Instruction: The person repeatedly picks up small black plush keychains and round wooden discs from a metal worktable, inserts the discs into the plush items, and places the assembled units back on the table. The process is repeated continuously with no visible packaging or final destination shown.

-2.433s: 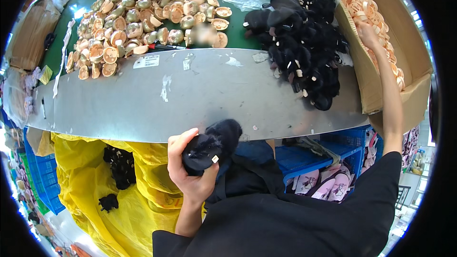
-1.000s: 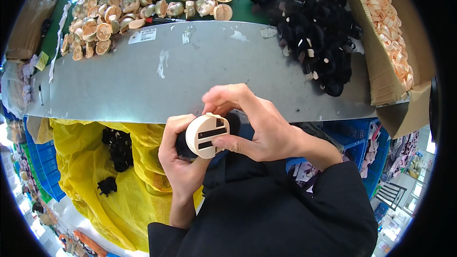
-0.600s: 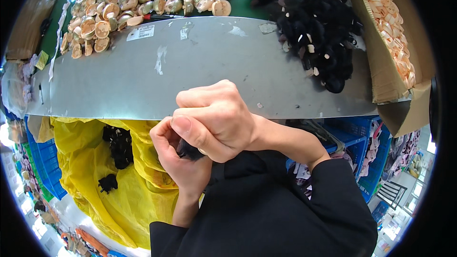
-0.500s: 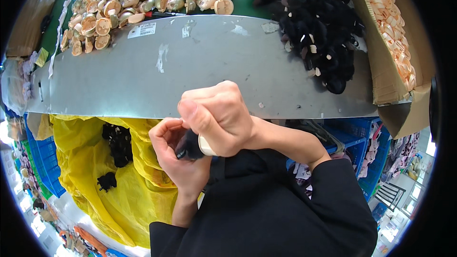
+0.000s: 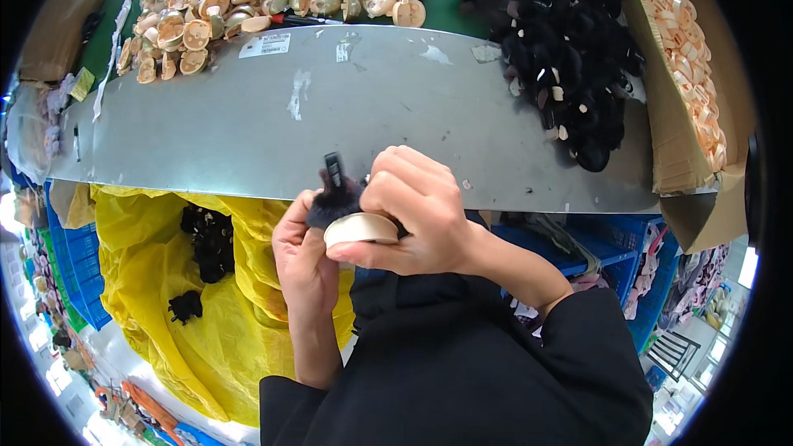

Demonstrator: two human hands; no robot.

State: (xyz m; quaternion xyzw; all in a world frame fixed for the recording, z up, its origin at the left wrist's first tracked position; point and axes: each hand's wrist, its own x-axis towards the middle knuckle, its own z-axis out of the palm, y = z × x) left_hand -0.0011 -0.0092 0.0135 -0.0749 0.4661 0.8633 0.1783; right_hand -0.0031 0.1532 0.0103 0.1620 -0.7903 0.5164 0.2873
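My right hand (image 5: 429, 215) is wrapped round a cream plastic doll-head part (image 5: 361, 230), thumb along its lower edge. Its rounded rim faces me. A piece of black plush (image 5: 329, 211) sits against the far side of the part, and a black strap or label (image 5: 333, 170) sticks up from it. The fingers of my left hand (image 5: 306, 260) are closed on the plush from the left side. Both hands are held together just in front of the table's near edge. How the plush and plastic join is hidden by my fingers.
A grey metal table (image 5: 248, 136) spans ahead. Beige doll-head parts (image 5: 197, 35) lie heaped at far left beside a red-and-black pen (image 5: 306, 20). Black plush pieces (image 5: 562, 58) are piled at right, next to a carton (image 5: 673, 132) of peach plastic pieces. A yellow bag (image 5: 239, 347) holding black plush opens at lower left.
My right hand has turned and opened its grip somewhat, exposing more of the cream part. The black strap now points up, and my left fingers have shifted along the plush.
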